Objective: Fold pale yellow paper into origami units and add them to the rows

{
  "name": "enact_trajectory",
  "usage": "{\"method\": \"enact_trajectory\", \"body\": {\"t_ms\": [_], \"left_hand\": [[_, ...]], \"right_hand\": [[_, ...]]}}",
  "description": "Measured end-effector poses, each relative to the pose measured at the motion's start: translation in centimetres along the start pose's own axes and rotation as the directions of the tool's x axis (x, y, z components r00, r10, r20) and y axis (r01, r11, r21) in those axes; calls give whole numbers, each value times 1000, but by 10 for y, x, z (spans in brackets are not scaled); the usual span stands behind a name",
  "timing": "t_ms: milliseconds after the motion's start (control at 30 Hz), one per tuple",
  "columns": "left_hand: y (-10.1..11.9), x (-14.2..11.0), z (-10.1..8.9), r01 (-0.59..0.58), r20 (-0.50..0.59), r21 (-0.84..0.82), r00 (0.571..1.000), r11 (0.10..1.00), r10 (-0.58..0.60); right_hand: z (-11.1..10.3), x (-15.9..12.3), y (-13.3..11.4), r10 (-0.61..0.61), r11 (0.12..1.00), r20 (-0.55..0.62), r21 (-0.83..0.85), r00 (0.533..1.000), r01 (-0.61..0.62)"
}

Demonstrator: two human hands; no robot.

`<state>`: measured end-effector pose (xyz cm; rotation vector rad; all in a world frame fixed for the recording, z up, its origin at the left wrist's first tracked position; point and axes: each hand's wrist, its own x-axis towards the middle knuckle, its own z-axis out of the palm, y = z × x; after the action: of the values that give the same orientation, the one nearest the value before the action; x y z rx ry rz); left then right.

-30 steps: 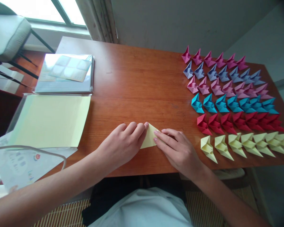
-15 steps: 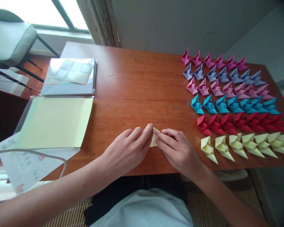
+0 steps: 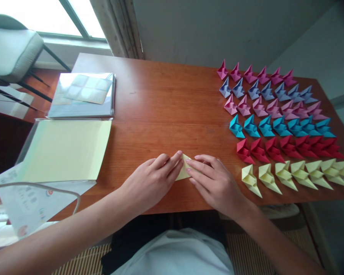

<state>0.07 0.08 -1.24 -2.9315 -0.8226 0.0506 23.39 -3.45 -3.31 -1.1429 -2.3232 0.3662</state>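
A small piece of folded yellow paper (image 3: 184, 172) lies on the table near its front edge, partly hidden under my fingers. My left hand (image 3: 156, 175) reaches in from the left, its fingers together and pressed on the paper's left side. From the right, my right hand (image 3: 213, 177) holds the paper's right side with bent fingers. Close by on the right stands a row of pale yellow folded-paper pieces (image 3: 283, 175). Behind it is a row of red ones (image 3: 288, 148).
Further back on the right run rows of turquoise (image 3: 281, 125), pink (image 3: 275, 109), lavender (image 3: 266, 90) and magenta (image 3: 249, 74) pieces. At left, yellow paper sheets (image 3: 65, 149) lie beside a plastic-wrapped pack (image 3: 83, 109). A cable (image 3: 46, 186) crosses a printed sheet (image 3: 28, 202).
My left hand has shifted slightly left and down, baring more of the folded paper. My right hand stays nearly in place. The whole view has shifted slightly.
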Motion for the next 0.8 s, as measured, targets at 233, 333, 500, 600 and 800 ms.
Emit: {"method": "enact_trajectory", "body": {"t_ms": [233,333,500,600,800], "left_hand": [[2,-1,-4,31,25,-55,999,998,-30],[3,-1,-6,47,45,-97,998,994,-43],[2,-3,-6,17,49,-122,999,992,-11],[2,-4,-4,14,53,-123,999,992,-7],[1,-4,-2,25,65,-122,998,992,-17]], "right_hand": [[-19,50,8,420,902,129,45,898,-428],[-24,76,14,489,869,288,-79,823,-489],[-28,95,16,519,854,377,-189,767,-485],[-29,98,18,509,861,415,-227,754,-455],[-43,101,23,499,866,568,-347,654,-360]]}}
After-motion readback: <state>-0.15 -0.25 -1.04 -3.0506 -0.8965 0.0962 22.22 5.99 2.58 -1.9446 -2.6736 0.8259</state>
